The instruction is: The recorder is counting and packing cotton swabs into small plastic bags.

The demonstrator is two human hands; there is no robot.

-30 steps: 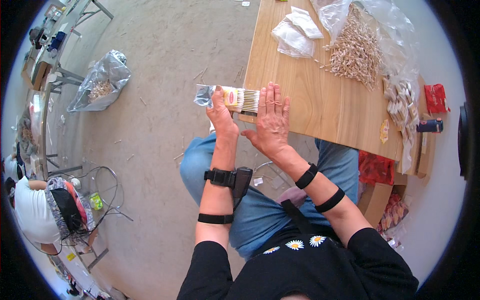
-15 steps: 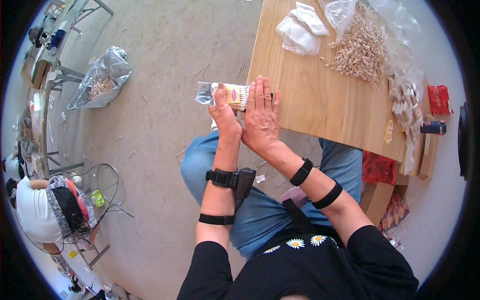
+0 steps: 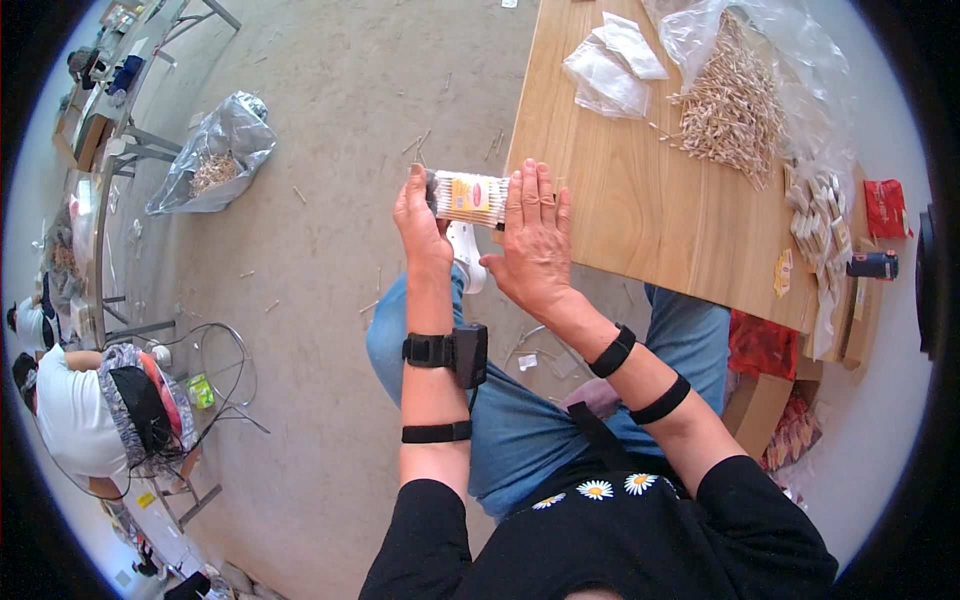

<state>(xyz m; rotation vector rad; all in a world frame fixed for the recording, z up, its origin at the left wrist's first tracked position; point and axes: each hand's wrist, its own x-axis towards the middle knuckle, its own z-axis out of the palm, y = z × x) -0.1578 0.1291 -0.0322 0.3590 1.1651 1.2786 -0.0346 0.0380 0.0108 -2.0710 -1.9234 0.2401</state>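
Note:
A pack of cotton swabs (image 3: pixel 468 197) in clear film, with a yellow and red label, lies level between my hands off the table's left edge. My left hand (image 3: pixel 425 222) is closed round the left end of the pack, its fingertips pointing away from me. Against the right end lies my right hand (image 3: pixel 538 235), open, fingers straight and side by side, thumb apart. The right fingers partly cover that end of the pack.
On the wooden table (image 3: pixel 640 210) lie clear plastic bags (image 3: pixel 610 75) and a heap of loose swabs (image 3: pixel 730 110). Filled packs (image 3: pixel 820 215) line its right side. A grey bag with swabs (image 3: pixel 215 165) sits on the floor, left. Another person (image 3: pixel 90 410) is at lower left.
My left hand has shifted left and turned, its thumb no longer across the label. More of the pack now shows. My right hand remains flat at the right end.

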